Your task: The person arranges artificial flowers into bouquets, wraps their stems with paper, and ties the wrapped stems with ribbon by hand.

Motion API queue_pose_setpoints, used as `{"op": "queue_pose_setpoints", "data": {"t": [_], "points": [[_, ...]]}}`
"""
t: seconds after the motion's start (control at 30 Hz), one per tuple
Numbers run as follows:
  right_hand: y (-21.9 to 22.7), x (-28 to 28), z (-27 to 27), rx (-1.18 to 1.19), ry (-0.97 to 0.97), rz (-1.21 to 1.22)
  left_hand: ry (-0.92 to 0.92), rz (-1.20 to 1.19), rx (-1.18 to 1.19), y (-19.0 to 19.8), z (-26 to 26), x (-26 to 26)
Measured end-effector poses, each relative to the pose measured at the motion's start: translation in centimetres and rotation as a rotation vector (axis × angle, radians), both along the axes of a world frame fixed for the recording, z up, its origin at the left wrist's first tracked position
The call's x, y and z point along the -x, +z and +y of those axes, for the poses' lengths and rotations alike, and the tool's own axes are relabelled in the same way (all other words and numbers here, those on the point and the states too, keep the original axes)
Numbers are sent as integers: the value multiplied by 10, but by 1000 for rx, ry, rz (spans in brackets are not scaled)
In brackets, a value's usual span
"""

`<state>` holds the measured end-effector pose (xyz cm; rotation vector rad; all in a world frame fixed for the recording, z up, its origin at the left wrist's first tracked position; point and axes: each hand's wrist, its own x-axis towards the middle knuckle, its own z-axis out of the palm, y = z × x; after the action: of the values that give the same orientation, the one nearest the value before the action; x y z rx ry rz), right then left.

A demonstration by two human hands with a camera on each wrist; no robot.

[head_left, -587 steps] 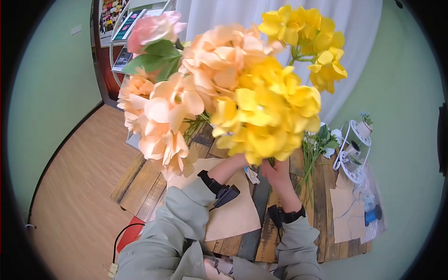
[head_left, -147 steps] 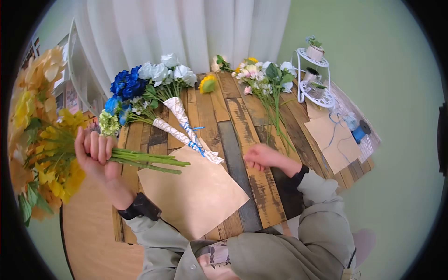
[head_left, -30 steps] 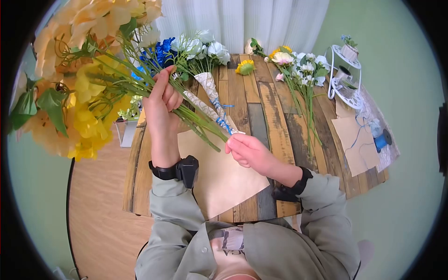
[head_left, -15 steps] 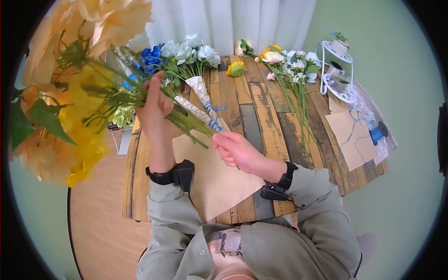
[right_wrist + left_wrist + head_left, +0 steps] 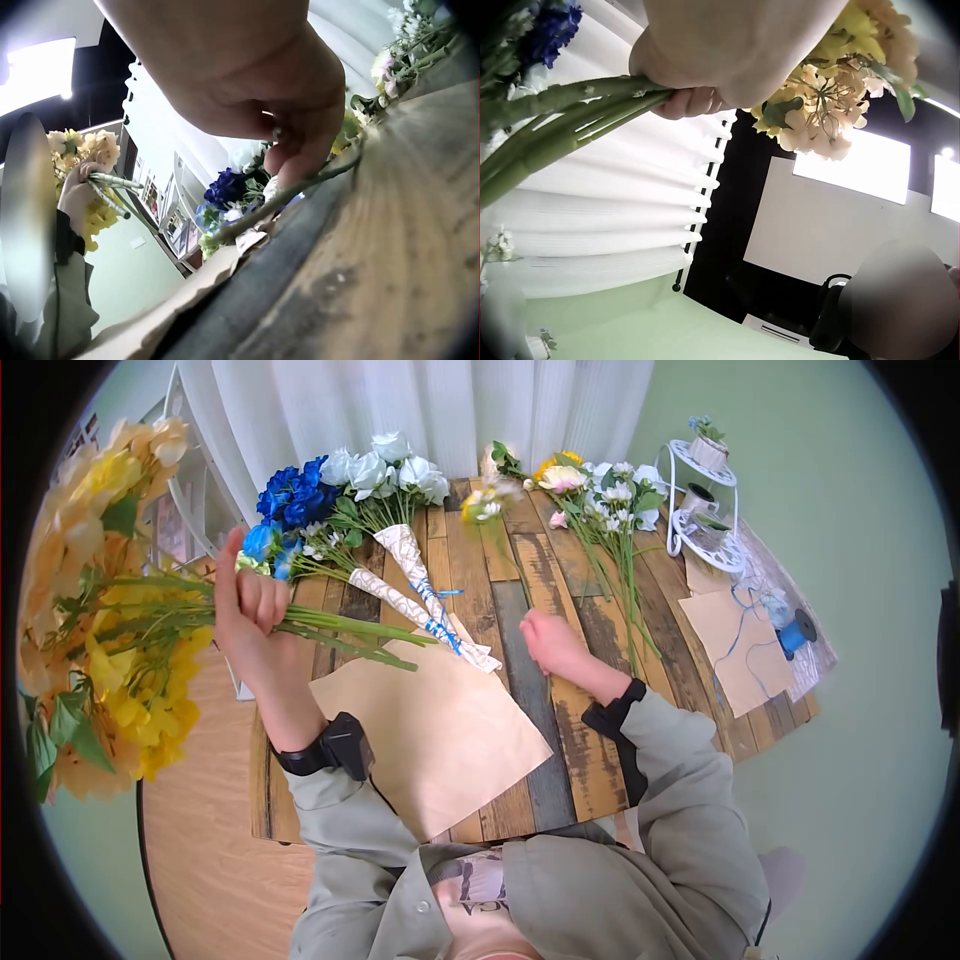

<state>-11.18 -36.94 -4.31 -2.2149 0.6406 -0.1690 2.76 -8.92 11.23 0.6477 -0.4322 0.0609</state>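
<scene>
My left hand [image 5: 255, 625] grips a bunch of artificial flowers by its green stems [image 5: 345, 630], index finger raised. Its peach and yellow blooms [image 5: 140, 680] hang out to the left, beyond the table, and the cut stem ends point right over the brown paper. In my right hand [image 5: 560, 643] is a single thin flower stem [image 5: 300, 187], pinched low over the wooden table. Its motion-blurred head, with small white blossoms [image 5: 487, 510], points to the back of the table and overlaps a yellow flower there. The right wrist view shows the stem passing beneath my fingertips.
Brown wrapping paper [image 5: 440, 750] lies on the wooden table [image 5: 590, 760]. Two paper-wrapped bouquets, with blue flowers [image 5: 295, 495] and white roses [image 5: 385, 470], lie behind it. Loose white flowers [image 5: 620, 495], a white stand [image 5: 715, 545] and a blue ribbon spool [image 5: 797, 635] are on the right.
The bunch in my left hand has swung left and lower. My right hand has moved right, away from the bunch's stem ends, and a single flower stem now shows in it.
</scene>
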Motion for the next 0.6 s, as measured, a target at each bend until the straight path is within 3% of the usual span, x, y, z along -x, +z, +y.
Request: {"op": "queue_pose_setpoints", "data": {"t": [0.07, 0.2, 0.27, 0.33, 0.4, 0.43, 0.5, 0.6], "points": [[-24, -2, -3, 492, 114, 2, 5, 10, 15, 3, 1, 1], [8, 3, 4, 454, 242, 56, 41, -16, -4, -2, 11, -7], [24, 1, -18, 533, 93, 89, -19, -23, 28, -5, 10, -10], [24, -2, -63, 751, -194, 70, -7, -14, 25, -3, 14, -9], [9, 2, -123, 821, -520, 227, -16, -40, 27, -2, 15, -11], [5, 12, -141, 823, -532, 229, -2, -47, 22, -1, 16, -11], [3, 29, -167, 660, -487, 489, 28, -54, 16, 3, 17, -9], [0, 39, -180, 587, -458, 523, -8, -98, 60, 0, 20, -14]]}}
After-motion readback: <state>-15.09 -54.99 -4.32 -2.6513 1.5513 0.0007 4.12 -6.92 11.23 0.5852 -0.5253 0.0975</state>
